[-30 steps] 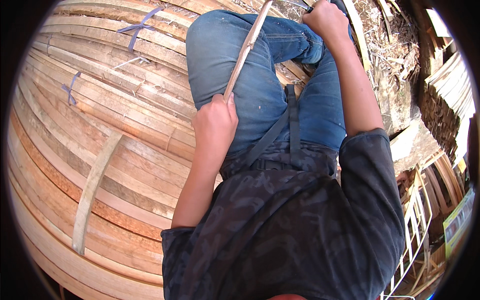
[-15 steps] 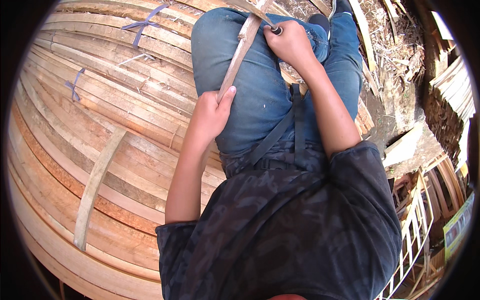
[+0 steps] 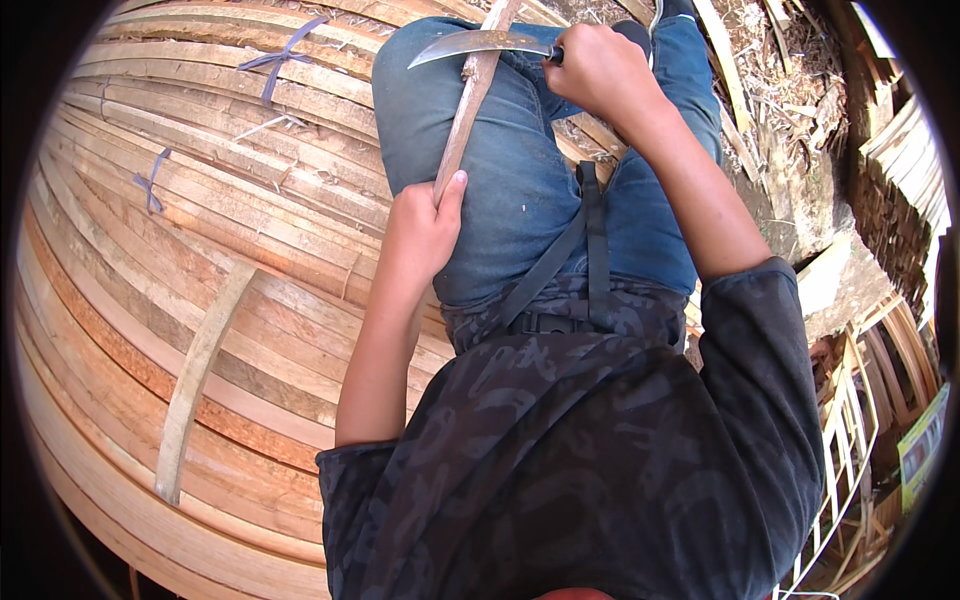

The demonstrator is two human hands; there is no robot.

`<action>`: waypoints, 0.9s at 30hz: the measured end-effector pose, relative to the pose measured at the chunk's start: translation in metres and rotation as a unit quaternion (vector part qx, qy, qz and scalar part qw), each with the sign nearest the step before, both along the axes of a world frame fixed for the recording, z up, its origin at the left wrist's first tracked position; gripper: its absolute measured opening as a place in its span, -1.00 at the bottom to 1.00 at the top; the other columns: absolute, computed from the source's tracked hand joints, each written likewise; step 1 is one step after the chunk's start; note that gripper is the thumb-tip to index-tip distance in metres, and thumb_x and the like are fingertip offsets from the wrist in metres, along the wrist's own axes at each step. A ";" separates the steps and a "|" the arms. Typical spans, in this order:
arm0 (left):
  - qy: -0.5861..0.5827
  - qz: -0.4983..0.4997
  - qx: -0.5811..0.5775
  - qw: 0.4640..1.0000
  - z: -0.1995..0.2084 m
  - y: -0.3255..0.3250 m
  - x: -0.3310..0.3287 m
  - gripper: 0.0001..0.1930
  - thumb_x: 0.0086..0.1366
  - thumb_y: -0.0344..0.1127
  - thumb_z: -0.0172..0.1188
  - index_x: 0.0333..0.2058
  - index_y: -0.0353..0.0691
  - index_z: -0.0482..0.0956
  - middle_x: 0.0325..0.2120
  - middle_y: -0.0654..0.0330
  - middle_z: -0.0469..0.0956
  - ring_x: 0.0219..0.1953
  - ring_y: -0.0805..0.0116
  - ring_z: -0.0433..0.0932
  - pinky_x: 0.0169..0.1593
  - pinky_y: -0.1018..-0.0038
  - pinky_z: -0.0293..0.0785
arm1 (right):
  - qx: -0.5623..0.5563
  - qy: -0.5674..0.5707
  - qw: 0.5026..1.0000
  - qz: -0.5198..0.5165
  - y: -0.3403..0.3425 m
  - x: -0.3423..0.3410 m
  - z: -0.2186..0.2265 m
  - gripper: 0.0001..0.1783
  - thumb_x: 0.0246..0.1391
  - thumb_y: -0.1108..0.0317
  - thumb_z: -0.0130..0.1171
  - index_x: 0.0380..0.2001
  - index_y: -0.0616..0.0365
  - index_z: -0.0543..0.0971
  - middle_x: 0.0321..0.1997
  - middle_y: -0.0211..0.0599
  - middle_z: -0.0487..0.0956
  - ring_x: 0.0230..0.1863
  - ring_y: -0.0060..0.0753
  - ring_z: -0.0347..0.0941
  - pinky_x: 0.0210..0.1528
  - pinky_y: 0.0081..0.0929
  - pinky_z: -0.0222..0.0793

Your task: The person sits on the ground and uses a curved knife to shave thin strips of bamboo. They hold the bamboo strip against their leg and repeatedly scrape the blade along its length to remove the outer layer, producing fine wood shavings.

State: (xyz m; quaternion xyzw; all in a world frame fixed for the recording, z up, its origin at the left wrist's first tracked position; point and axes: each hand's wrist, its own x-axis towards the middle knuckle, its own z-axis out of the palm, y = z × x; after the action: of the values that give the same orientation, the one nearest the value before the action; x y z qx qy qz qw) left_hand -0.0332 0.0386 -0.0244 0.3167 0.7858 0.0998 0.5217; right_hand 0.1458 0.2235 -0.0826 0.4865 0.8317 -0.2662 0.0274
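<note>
My left hand point(image 3: 423, 228) is closed round the near end of a rough wooden stick point(image 3: 462, 130), thumb lying along it. The stick slants up and away across my left thigh, with a knot partway along, and its far end runs out at the top edge. My right hand point(image 3: 603, 70) grips the black handle of a curved knife point(image 3: 476, 43). Its blade points left and crosses over the stick just beyond the knot. Whether the edge touches the wood I cannot tell.
Long sawn wooden strips point(image 3: 250, 340) fill the left side, some tied with purple bands point(image 3: 281, 60). A short batten point(image 3: 200, 385) lies across them. Wood shavings point(image 3: 790, 120) cover the ground at upper right, near stacked thin slats point(image 3: 905, 165) and a pale lattice frame point(image 3: 845, 450).
The knife has swung so that its blade now lies across the stick, pointing left. My right hand has risen slightly and moved right, its elbow outward. My left hand has barely shifted.
</note>
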 end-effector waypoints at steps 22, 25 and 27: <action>0.220 -0.144 0.042 0.964 0.012 0.002 0.024 -0.50 0.42 -0.10 0.02 -0.57 -0.41 0.56 -0.67 -0.21 0.49 -0.57 -0.18 0.56 -0.43 0.09 0.46 | -0.166 0.100 0.928 -0.320 0.045 0.017 -0.087 -0.63 -0.12 0.23 0.18 -0.48 0.43 0.64 -0.41 0.25 0.62 -0.32 0.27 0.60 -0.23 -0.14 0.56; 0.261 -0.169 0.034 0.950 0.014 0.002 0.029 -0.54 0.42 -0.12 0.02 -0.54 -0.38 0.57 -0.63 -0.23 0.53 -0.52 -0.23 0.57 -0.42 0.04 0.46 | -0.117 0.085 0.968 -0.204 -0.003 0.011 -0.048 -0.69 -0.05 0.17 0.22 -0.44 0.24 0.69 -0.47 0.08 0.63 -0.32 0.16 0.60 -0.17 -0.09 0.53; 0.272 -0.187 0.024 0.944 0.019 0.006 0.034 -0.56 0.42 -0.13 0.01 -0.52 -0.36 0.56 -0.63 -0.22 0.54 -0.52 -0.22 0.58 -0.41 0.03 0.47 | -0.098 0.034 0.986 -0.133 -0.020 0.010 -0.001 -0.68 -0.05 0.15 0.22 -0.44 0.22 0.69 -0.47 0.08 0.62 -0.32 0.16 0.59 -0.17 -0.09 0.53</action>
State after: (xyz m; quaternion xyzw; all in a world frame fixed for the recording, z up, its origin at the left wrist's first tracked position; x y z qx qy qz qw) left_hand 0.0006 0.0445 -0.0050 0.4853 0.8221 -0.0704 0.2894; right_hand 0.1558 0.2031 -0.0835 0.5783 0.7301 -0.3639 0.0112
